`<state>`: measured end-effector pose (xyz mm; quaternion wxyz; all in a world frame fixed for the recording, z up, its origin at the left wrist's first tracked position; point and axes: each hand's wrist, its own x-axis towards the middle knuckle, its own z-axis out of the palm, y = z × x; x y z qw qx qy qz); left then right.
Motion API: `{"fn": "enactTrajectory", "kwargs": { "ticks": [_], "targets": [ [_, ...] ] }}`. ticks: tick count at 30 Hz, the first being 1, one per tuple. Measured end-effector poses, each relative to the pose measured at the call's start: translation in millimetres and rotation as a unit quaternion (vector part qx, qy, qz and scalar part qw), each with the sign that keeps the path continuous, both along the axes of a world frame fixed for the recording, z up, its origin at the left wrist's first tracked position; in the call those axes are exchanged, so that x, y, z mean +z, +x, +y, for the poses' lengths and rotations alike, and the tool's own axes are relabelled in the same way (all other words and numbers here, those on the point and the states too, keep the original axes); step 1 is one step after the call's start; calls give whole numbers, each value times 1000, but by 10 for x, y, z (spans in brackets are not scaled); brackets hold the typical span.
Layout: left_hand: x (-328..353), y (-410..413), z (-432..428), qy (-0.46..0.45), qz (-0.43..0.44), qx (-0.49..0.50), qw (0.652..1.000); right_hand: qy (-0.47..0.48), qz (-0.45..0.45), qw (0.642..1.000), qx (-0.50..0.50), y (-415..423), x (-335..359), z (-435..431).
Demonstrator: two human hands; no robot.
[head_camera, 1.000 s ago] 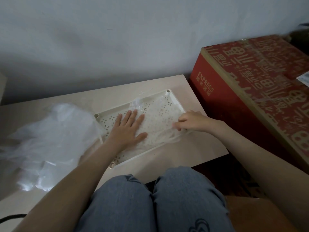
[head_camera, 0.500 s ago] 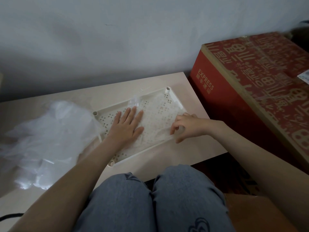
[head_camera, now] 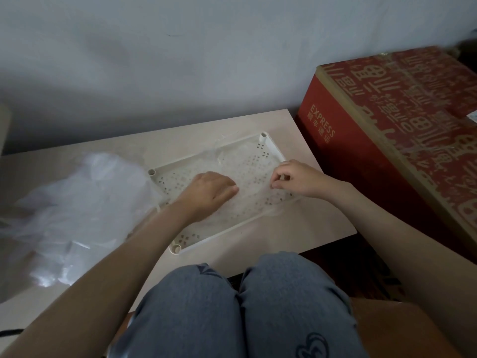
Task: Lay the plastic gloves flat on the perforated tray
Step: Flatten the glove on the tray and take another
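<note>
A white perforated tray (head_camera: 165, 174) lies on the beige table, slanted toward the back right. A clear plastic glove (head_camera: 247, 171) is spread across its middle and right part, reaching past the tray's far rim. My left hand (head_camera: 209, 193) rests on the glove near the tray's centre with its fingers curled under. My right hand (head_camera: 296, 178) pinches the glove's right edge between thumb and fingertips, close to the tray's right rim. A loose heap of more clear plastic gloves (head_camera: 74, 210) sits on the table left of the tray.
A large red cardboard box (head_camera: 402, 130) printed EXPRESS stands right of the table (head_camera: 315, 228). A grey wall runs close behind. My knees in blue jeans (head_camera: 232, 313) are just under the table's near edge. A dark cable (head_camera: 9, 332) shows at the lower left.
My left hand went from flat with spread fingers to curled on the glove. My right hand slid back toward the tray's right rim and now pinches the glove's edge.
</note>
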<state>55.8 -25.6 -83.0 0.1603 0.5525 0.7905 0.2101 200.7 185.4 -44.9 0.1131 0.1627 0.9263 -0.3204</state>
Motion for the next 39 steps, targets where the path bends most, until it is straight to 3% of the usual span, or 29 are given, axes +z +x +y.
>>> {"fn": "enactTrajectory", "kwargs": {
  "ticks": [3,8,15,19,23,28,32,39],
  "targets": [
    [39,73,81,-48,33,-53,997,-20,28,999,-14,-11,25,-40],
    [-112,119,89,65,76,-121,988,-63,40,997,-12,16,105,-49],
    [-126,120,63,41,53,-153,986,-52,-99,990,83,86,106,-48],
    [-124,148,82,36,63,-141,987,11,-174,978,116,138,26,-101],
    [-139,168,112,9,81,-118,990,39,-99,986,125,149,-14,-86],
    [-118,222,175,-32,117,-93,988,-13,17,998,53,77,4,-64],
    [-169,205,186,75,134,-94,984,-32,54,998,28,-3,33,-89],
    [-171,195,181,100,131,-97,982,22,75,995,68,12,-18,-15]
  ]
}}
